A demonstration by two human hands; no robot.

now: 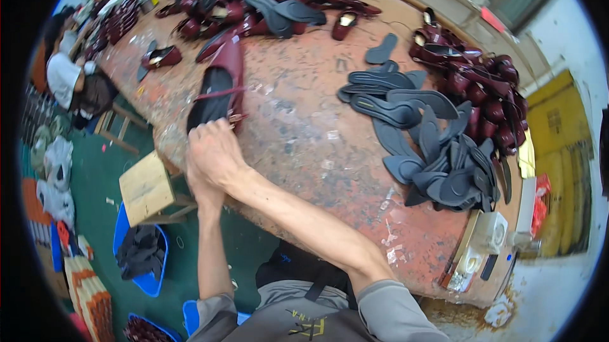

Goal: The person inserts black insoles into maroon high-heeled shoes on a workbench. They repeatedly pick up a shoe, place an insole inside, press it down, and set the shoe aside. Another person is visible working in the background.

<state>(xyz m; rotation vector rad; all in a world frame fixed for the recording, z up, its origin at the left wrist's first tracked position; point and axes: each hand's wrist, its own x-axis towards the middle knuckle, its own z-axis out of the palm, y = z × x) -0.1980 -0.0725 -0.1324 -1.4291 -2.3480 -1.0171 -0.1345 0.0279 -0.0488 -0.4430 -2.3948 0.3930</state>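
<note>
- A shoe (233,66) lies near the tabletop's (298,133) left edge.
- The right hand (217,152), fingers curled, grips its heel end.
- The left hand (202,187) is beneath, partly hidden; its grip cannot be told.

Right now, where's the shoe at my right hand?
In the head view, the dark red shoe is left of centre, over the table, reaching from your right hand toward the big heap of shoes and insoles.

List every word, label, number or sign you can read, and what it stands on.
Grey shirt, front: yellow lettering, not copied out here.
Grey insole at the far side: pale print, too small to read.
Yellow panel at right: faint marks, too blurred to read.
Held burgundy shoe: none I can make out.
</note>
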